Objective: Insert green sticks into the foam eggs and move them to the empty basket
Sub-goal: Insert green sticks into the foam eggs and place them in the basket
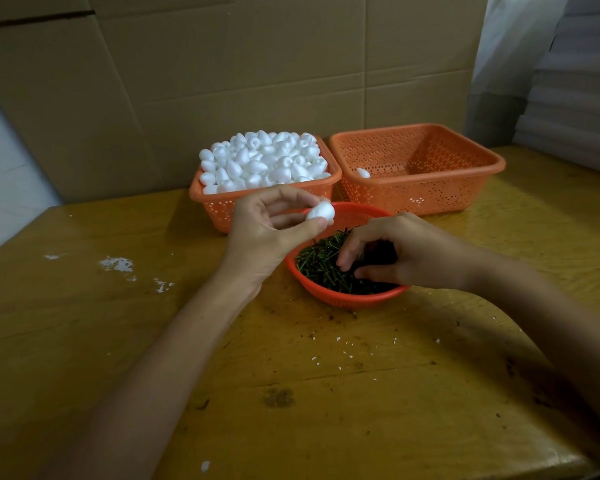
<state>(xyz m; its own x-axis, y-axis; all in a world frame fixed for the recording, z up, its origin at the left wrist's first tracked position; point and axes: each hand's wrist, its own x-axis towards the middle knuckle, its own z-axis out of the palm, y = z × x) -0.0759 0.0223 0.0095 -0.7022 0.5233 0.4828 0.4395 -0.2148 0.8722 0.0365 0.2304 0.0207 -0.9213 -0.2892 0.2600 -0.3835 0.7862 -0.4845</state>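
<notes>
Head view: left hand point(271, 223) pinched a foam egg point(321, 212) between thumb and fingertips, above the stick bowl's point(343, 299) far-left rim. Right hand point(395, 251) curled into the green sticks point(321, 261) in that bowl; grasp hidden, cannot tell. Target basket point(430, 180) stood behind the bowl. Egg judged light and dentable (hold its sides gently).

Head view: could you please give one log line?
left hand: pinches foam egg; right hand: among green sticks; right basket: lone egg

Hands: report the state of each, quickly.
Left hand: pinches a foam egg.
Right hand: curled down into the green sticks; whether it grips one cannot be told.
</notes>
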